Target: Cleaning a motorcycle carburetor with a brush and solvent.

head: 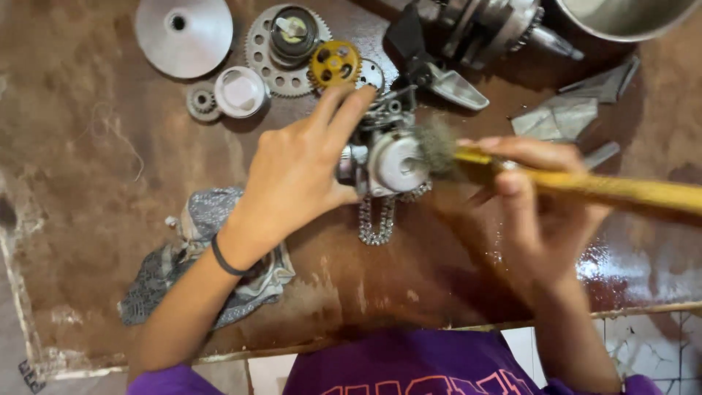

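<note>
A yellow-handled brush (614, 189) with grey bristles meets a silver metal part (391, 162), near a yellow gear (334, 64), a white cap (240, 91) and a grey patterned rag (197, 263) on the rusty brown worktop (80, 146), above a purple shirt (409, 366).

bare wet tabletop (409, 271) is lying open toward the near edge, between a crumpled grey rag (197, 263) on the left and the right hand (537, 212). farther back, gears (289, 51), a silver disc (184, 33), engine parts (475, 29) and a metal bowl (621, 14) are crowding the way.
</note>
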